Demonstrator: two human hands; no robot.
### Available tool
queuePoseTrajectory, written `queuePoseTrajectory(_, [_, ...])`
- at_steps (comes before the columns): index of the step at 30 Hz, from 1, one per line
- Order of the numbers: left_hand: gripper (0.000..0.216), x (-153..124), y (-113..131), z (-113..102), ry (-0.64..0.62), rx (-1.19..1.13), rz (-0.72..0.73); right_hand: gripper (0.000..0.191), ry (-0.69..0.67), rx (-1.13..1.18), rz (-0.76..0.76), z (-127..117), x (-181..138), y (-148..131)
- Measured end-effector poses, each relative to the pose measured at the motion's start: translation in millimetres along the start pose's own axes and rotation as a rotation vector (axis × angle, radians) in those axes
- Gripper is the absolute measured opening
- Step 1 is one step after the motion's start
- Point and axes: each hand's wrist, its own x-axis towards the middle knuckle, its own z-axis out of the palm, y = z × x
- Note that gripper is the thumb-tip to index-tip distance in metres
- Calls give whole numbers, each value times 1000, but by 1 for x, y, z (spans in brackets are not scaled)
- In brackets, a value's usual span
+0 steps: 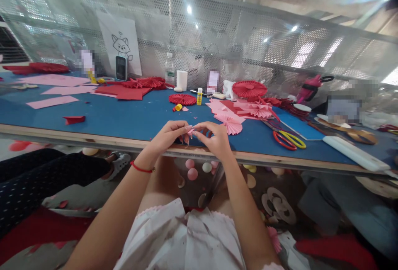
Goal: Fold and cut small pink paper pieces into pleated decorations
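Along the near edge of a blue table (124, 125), close to its middle, two bare hands meet at a small piece of pink paper (191, 130). The left hand (169, 134) pinches it between thumb and forefinger, other fingers curled loosely beneath. The right hand (214, 137) meets it from the opposite side, thumb and forefinger nearly together, apparently gripping the same piece.

The step seems to be fine fingertip shaping. To do it well, one hand should hold the paper steady while the other presses lightly, so that it neither tears nor creases askew.

Toward the far edge, beyond the hands, a glue stick (199, 97) stands upright, a small yellow cap (178, 107) to its left. A pink pleated fan (231, 125) lies just beyond the right hand; scissors (289, 139) lie farther right, near the front edge.

Fingers cover most of the pink piece, so its shape, any folds and any glue cannot be made out. Blurred squares mask objects along the far edge, and the table's right end is cut off.
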Motion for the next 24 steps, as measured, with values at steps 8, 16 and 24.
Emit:
queuePoseTrajectory(8, [52,0,-2,1,-15,63,36,16,5,-74,1,0,-1,1])
queuePoseTrajectory(16, [34,0,2,4,27,-13,29,16,-44,21,108,-2,2,0])
queuePoseTrajectory(24, [28,-2,2,1,59,-63,17,15,-111,199,190,-4,2,-6])
